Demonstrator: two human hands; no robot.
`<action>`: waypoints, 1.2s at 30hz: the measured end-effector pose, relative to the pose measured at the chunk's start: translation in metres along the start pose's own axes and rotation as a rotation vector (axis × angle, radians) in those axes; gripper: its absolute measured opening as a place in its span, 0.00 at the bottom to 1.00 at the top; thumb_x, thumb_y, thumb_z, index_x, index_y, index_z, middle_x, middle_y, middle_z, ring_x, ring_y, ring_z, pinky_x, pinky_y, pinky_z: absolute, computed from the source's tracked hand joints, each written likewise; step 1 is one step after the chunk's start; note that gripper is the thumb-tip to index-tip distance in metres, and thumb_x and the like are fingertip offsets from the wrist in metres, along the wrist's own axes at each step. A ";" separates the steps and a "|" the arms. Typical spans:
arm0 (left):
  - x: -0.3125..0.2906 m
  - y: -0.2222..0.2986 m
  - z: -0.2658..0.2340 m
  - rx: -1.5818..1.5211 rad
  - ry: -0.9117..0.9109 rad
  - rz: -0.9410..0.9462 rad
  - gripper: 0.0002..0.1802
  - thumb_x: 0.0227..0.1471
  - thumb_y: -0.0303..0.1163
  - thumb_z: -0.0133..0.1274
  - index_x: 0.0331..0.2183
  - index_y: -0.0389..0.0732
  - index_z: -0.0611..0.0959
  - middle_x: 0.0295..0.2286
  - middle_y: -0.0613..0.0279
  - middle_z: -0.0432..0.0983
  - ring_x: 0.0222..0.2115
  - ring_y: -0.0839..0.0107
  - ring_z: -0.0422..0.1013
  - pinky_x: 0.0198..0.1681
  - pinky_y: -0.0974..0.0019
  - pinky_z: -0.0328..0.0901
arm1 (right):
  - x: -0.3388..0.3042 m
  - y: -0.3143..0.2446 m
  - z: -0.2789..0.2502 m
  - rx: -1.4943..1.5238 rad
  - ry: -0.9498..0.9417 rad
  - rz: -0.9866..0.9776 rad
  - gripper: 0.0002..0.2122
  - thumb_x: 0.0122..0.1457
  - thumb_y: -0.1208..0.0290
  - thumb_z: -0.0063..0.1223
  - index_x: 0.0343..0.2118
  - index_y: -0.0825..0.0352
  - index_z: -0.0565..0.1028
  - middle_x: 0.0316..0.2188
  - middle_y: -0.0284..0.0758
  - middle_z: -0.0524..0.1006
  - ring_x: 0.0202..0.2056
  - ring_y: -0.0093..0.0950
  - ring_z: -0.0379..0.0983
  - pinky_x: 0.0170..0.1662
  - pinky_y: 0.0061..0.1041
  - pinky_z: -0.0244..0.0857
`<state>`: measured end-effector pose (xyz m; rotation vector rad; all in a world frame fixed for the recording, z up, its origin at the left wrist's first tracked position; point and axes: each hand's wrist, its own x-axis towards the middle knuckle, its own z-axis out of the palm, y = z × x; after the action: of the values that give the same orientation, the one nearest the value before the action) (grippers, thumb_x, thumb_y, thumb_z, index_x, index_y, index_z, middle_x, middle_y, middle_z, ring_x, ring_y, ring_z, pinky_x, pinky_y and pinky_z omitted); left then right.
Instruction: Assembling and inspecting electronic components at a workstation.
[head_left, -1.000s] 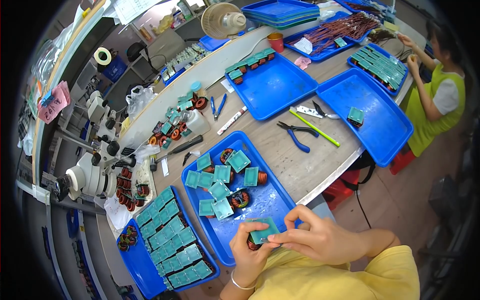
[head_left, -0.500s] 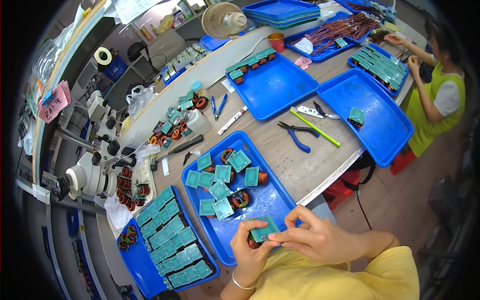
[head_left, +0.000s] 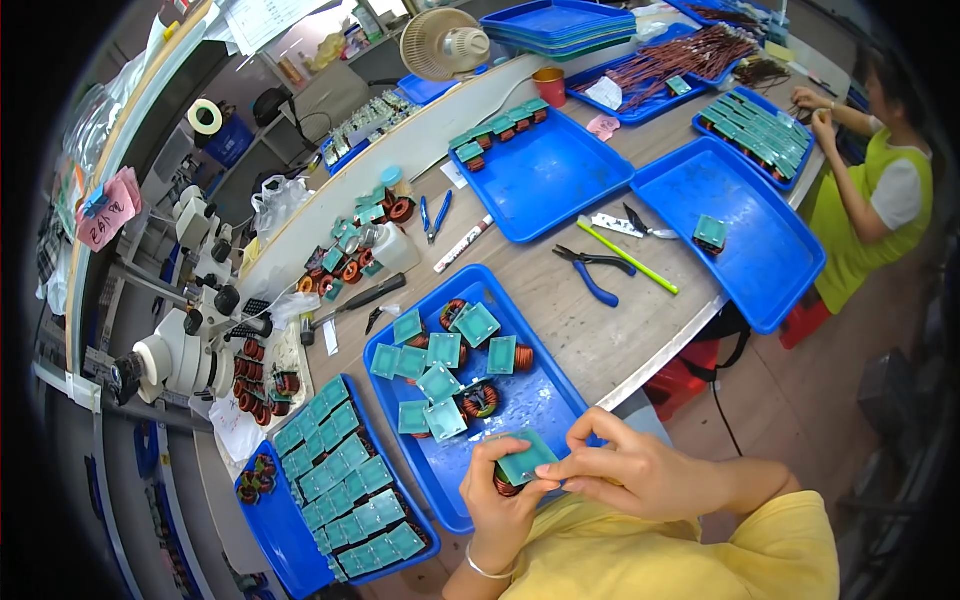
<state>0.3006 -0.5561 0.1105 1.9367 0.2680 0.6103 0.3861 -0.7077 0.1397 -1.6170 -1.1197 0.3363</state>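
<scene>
Close to my body, my left hand (head_left: 490, 508) grips a copper-wound coil with a green square board (head_left: 527, 455) on top. The board faces up, and a bit of the coil's winding shows beneath it by my fingers. Thumb and finger of my right hand (head_left: 645, 475) are pinched together at the board's near right corner; whatever they hold there is too small to make out. Just beyond both hands lies a blue tray (head_left: 560, 400) with several similar board-topped coils (head_left: 437, 383), some tipped on their sides.
Left of it, another blue tray (head_left: 262, 525) holds rows of boards (head_left: 345, 470). Black-and-blue pliers (head_left: 590, 270), a green stick (head_left: 630, 258) and a screwdriver (head_left: 372, 291) lie on the bench (head_left: 540, 310). More blue trays (head_left: 610, 180) stand beyond. A person (head_left: 880, 200) works at far right.
Both hands keep nearly the same hold on the coil, with only slight finger movement. The other person's hands have shifted closer together.
</scene>
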 end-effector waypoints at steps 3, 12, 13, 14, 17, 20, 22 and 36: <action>0.000 -0.003 0.000 -0.107 -0.043 -0.032 0.27 0.33 0.43 0.63 0.32 0.38 0.71 0.28 0.60 0.71 0.26 0.73 0.68 0.28 0.73 0.63 | 0.001 0.001 -0.004 0.105 0.036 0.029 0.12 0.49 0.79 0.51 0.39 0.65 0.73 0.31 0.36 0.62 0.30 0.24 0.63 0.32 0.18 0.60; 0.006 0.001 -0.007 -1.100 -0.494 -0.574 0.28 0.40 0.44 0.59 0.36 0.38 0.65 0.27 0.55 0.71 0.20 0.74 0.66 0.20 0.75 0.61 | 0.004 0.004 -0.020 0.248 -0.048 0.032 0.11 0.50 0.77 0.51 0.39 0.65 0.73 0.34 0.37 0.64 0.35 0.25 0.64 0.37 0.20 0.60; 0.005 -0.002 -0.007 -1.115 -0.525 -0.568 0.28 0.40 0.46 0.58 0.36 0.38 0.65 0.27 0.54 0.71 0.20 0.74 0.66 0.20 0.75 0.61 | 0.004 0.004 -0.021 0.248 -0.048 0.032 0.11 0.50 0.77 0.51 0.39 0.65 0.73 0.34 0.37 0.64 0.35 0.25 0.64 0.37 0.20 0.60; 0.005 -0.003 -0.007 -1.128 -0.557 -0.561 0.29 0.40 0.47 0.58 0.36 0.38 0.65 0.27 0.53 0.71 0.20 0.73 0.67 0.19 0.76 0.60 | 0.006 0.004 -0.021 0.254 -0.078 0.041 0.11 0.51 0.76 0.51 0.39 0.65 0.73 0.34 0.37 0.64 0.34 0.25 0.65 0.36 0.20 0.60; 0.004 -0.003 -0.008 -1.113 -0.596 -0.560 0.28 0.40 0.44 0.59 0.36 0.37 0.65 0.27 0.54 0.71 0.21 0.74 0.67 0.20 0.76 0.61 | 0.009 0.002 -0.021 0.232 -0.147 0.058 0.10 0.52 0.74 0.50 0.38 0.63 0.73 0.33 0.36 0.64 0.33 0.26 0.65 0.35 0.21 0.60; 0.002 -0.004 -0.008 -1.037 -0.538 -0.525 0.27 0.39 0.41 0.61 0.35 0.37 0.66 0.27 0.56 0.71 0.21 0.75 0.67 0.21 0.76 0.62 | 0.011 -0.003 -0.023 0.172 -0.220 0.090 0.10 0.52 0.74 0.49 0.38 0.62 0.73 0.33 0.36 0.64 0.31 0.26 0.66 0.33 0.21 0.61; 0.002 -0.003 -0.009 -1.012 -0.539 -0.529 0.27 0.38 0.39 0.61 0.35 0.37 0.66 0.27 0.57 0.71 0.21 0.76 0.67 0.22 0.76 0.63 | 0.010 -0.004 -0.023 0.136 -0.248 0.117 0.10 0.52 0.74 0.49 0.39 0.61 0.73 0.33 0.36 0.64 0.30 0.26 0.66 0.32 0.21 0.61; 0.001 0.008 -0.007 -0.362 -0.246 -0.201 0.24 0.38 0.34 0.61 0.36 0.37 0.69 0.31 0.61 0.68 0.30 0.77 0.66 0.33 0.74 0.62 | 0.003 -0.008 -0.021 0.031 -0.154 0.059 0.10 0.51 0.74 0.50 0.39 0.62 0.73 0.32 0.35 0.63 0.27 0.24 0.67 0.28 0.21 0.62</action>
<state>0.2966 -0.5537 0.1206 1.5916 0.1789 0.2622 0.3984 -0.7183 0.1553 -1.6209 -1.1782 0.5219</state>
